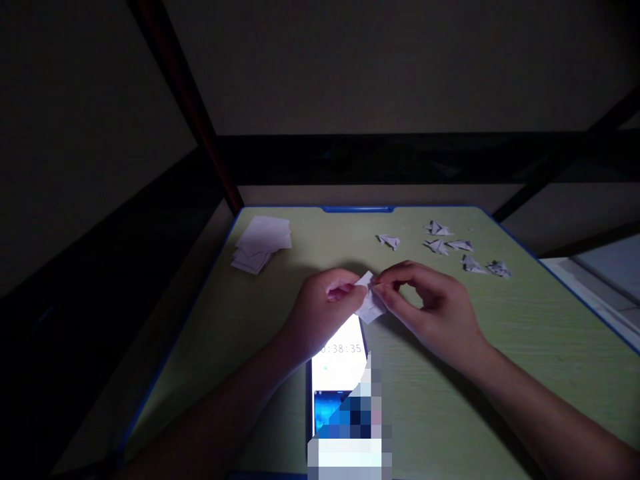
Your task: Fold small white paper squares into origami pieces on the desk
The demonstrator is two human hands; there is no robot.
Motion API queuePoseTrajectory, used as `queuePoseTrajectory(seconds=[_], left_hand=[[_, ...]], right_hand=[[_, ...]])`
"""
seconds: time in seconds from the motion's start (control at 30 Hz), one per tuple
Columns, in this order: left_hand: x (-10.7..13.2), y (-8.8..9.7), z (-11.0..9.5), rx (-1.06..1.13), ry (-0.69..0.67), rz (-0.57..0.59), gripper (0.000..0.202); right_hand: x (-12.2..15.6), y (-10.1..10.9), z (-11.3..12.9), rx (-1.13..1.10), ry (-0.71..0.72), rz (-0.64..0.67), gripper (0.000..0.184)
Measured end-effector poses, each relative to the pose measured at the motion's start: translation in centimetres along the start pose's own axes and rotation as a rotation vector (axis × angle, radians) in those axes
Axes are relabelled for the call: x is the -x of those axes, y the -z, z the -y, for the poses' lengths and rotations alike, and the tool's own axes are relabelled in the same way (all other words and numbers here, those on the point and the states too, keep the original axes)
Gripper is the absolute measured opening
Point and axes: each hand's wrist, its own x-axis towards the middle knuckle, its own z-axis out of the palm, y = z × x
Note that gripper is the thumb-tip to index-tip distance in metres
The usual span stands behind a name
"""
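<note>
A small folded piece of white paper (370,308) is held up between my two hands, above the table's middle. My left hand (325,307) pinches its left side between thumb and fingers. On the opposite side, the thumb and index fingertip of my right hand (437,303) close on the paper's upper right edge. Beneath my left hand lies a lit phone (340,367) showing a timer, partly covered by the hand and by a blurred patch. The fingertips behind the paper are hidden.
Several small folded paper figures (437,247) lie at the table's back right. A stack of paper sheets (263,235) rests at the back left. The pale green table (525,347) has a blue edge, with a wall behind. White flat items (600,273) stand beyond its right side.
</note>
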Motion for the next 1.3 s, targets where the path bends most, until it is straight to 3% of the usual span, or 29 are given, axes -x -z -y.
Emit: queuePoseTrajectory(seconds=[0.23, 0.93, 1.17, 1.3], left_hand=[[0.08, -0.19, -0.19, -0.005, 0.001, 0.025, 0.006], [-0.08, 0.18, -0.24, 0.088, 0.025, -0.071, 0.006], [-0.14, 0.29, -0.03, 0.152, 0.018, -0.006, 0.016], [-0.21, 0.25, 0.32, 0.167, 0.018, -0.024, 0.011]], right_hand=[[0.24, -0.48, -0.18, -0.07, -0.07, -0.024, 0.002], [0.25, -0.12, 0.14, 0.196, 0.172, 0.06, 0.017], [0.3, 0.08, 0.15, 0.239, 0.241, 0.081, 0.02], [0.33, 0.05, 0.29, 0.17, 0.181, 0.055, 0.026]])
